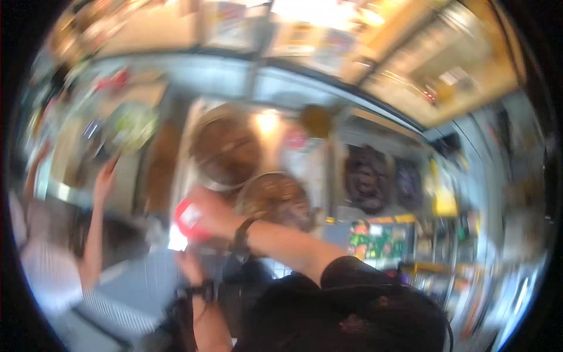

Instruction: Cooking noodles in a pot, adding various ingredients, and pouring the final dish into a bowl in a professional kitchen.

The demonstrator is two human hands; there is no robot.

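Observation:
Motion blur softens the whole view. My right hand point(213, 210) reaches across to the left, gripping a red object point(187, 222) that has a white patch; its exact kind cannot be told. Just below it is a bright white thing point(177, 240), possibly part of the same object. My left hand point(191, 266) is raised under this white thing, its fingers too blurred to show whether they touch it. Beyond my right hand stands a large round metal pot point(226, 149) with brown contents. Nearer and to the right is a second round pan point(275, 198), also with brownish contents.
On the left, a co-worker's hand point(104, 176) holds a utensil by a bowl of pale green food point(132, 127). Stove burners point(367, 178) lie to the right of the pots. A yellow item point(443, 200) and loaded shelves point(444, 251) stand farther right.

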